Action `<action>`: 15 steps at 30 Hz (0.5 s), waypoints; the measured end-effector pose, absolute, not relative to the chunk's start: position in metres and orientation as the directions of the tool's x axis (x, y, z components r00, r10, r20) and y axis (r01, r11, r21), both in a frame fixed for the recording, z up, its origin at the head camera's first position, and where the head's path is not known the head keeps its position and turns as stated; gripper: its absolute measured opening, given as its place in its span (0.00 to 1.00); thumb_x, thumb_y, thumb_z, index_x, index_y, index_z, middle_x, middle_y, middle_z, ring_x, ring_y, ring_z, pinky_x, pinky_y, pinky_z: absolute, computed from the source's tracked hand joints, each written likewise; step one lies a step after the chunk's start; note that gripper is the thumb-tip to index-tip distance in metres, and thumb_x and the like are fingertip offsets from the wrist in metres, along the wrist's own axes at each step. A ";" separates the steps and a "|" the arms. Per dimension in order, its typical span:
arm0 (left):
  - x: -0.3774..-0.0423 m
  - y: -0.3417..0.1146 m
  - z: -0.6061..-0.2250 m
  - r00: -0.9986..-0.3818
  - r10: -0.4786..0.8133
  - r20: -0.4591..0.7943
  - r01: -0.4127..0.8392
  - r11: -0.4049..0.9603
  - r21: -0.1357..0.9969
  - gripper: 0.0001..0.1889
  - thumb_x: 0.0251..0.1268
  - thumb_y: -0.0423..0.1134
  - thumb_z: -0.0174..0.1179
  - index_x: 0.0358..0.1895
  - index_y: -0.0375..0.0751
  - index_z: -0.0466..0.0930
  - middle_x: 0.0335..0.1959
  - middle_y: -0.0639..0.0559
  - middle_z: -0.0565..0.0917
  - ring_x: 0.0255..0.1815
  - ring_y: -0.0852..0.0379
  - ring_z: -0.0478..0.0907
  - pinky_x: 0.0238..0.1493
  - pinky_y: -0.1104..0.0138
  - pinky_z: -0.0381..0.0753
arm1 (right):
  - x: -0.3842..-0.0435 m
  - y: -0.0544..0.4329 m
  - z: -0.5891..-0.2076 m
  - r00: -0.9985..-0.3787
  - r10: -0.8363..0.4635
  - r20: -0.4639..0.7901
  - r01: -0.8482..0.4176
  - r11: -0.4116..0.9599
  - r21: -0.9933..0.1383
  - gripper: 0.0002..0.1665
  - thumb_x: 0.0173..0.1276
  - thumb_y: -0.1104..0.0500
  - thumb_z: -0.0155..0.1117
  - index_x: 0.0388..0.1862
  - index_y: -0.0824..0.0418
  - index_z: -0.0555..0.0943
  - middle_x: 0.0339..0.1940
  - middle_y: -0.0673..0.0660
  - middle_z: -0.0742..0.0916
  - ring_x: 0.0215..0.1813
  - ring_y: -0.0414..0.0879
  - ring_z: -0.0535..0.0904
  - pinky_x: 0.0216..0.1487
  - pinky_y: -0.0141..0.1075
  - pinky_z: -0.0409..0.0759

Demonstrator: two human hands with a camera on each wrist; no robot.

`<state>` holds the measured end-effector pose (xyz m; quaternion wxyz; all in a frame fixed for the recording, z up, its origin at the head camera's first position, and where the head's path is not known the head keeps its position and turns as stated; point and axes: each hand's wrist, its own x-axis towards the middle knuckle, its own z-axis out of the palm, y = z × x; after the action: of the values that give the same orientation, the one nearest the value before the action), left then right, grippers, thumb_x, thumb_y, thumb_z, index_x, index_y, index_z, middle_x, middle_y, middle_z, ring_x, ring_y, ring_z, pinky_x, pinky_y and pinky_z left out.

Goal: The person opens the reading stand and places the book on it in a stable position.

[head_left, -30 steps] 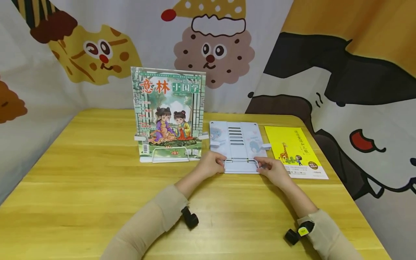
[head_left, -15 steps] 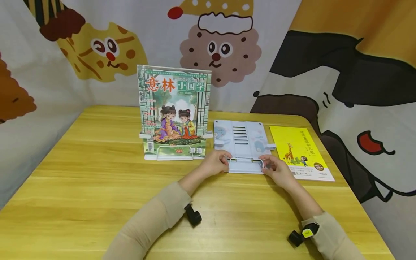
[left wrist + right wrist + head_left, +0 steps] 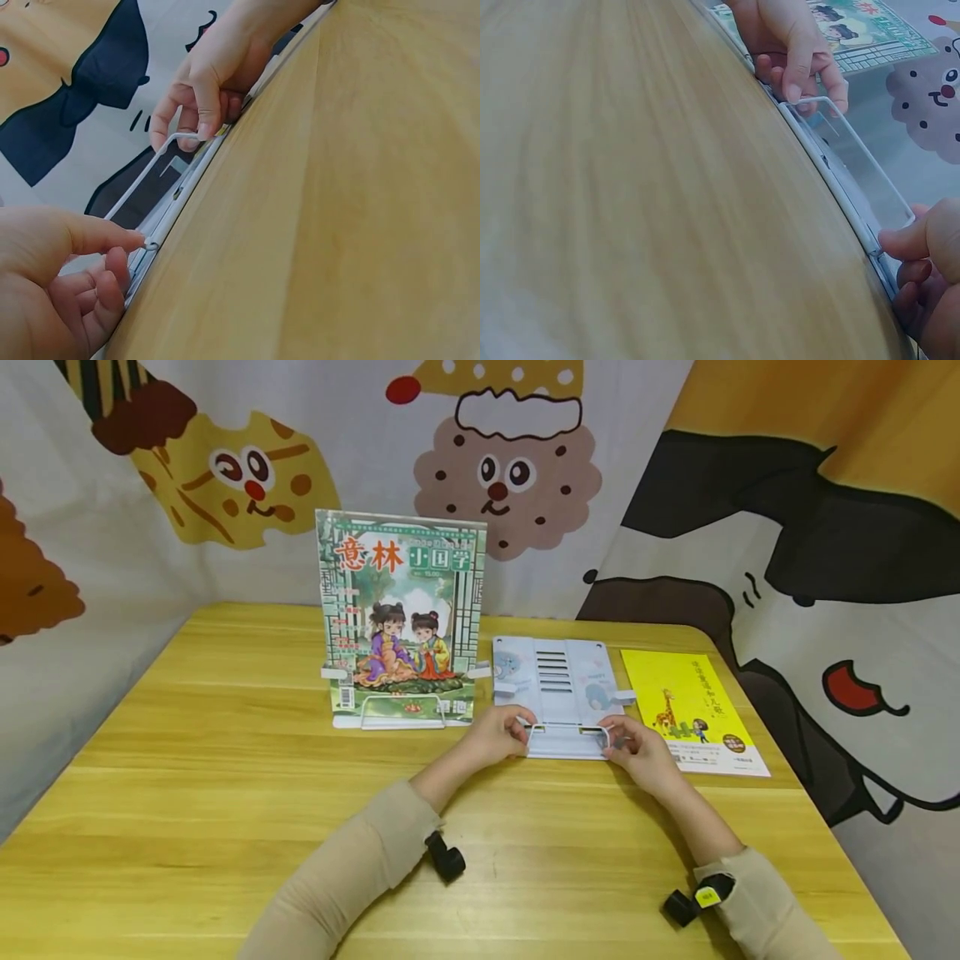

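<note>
A pale blue-grey book stand (image 3: 555, 702) with a row of slots and a cartoon print lies low on the table in the head view. Along its near edge, a white wire bracket (image 3: 870, 158) stands up from the base. My left hand (image 3: 495, 733) pinches the bracket's left end between thumb and fingers. At the other end, the thumb and fingers of my right hand (image 3: 641, 753) pinch the wire too. Both wrist views show the wire (image 3: 139, 178) spanning between the two hands, its lower ends partly hidden by the fingertips.
Left of the hands, a green magazine (image 3: 405, 618) stands upright on another stand with its own wire (image 3: 401, 697) and side clips. To the right a yellow book (image 3: 690, 693) lies flat. A cartoon-printed curtain (image 3: 360, 410) hangs behind the wooden table (image 3: 187, 760).
The head view has shifted slightly, so everything appears a little further right. Both hands stay at the ends of the wire bracket, with hardly any visible movement.
</note>
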<state>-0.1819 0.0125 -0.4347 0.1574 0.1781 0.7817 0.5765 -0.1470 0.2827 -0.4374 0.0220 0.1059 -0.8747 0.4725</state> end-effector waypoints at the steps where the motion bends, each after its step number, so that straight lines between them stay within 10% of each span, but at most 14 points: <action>1: -0.182 0.012 -0.434 -0.887 0.461 -0.034 0.109 0.280 0.954 0.20 0.48 0.19 0.66 0.48 0.33 0.79 0.24 0.50 0.81 0.20 0.59 0.75 0.23 0.70 0.77 | -0.146 0.283 -0.437 -0.976 -0.164 0.143 -0.210 0.527 -0.824 0.22 0.58 0.76 0.66 0.51 0.65 0.78 0.33 0.61 0.80 0.22 0.42 0.66 0.22 0.30 0.65; 15: -0.185 0.011 -0.423 -0.928 0.317 0.198 0.292 0.282 0.914 0.17 0.56 0.28 0.65 0.51 0.32 0.81 0.34 0.45 0.83 0.33 0.53 0.78 0.35 0.67 0.78 | -0.147 0.278 -0.398 -0.959 -0.020 0.284 -0.238 0.601 -0.763 0.16 0.66 0.69 0.62 0.52 0.72 0.79 0.40 0.67 0.83 0.36 0.46 0.74 0.32 0.26 0.72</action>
<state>-0.1847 0.0111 -0.4231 0.0109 0.1900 0.8007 0.5680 -0.1471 0.2776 -0.3979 0.1239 0.0727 -0.8860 0.4410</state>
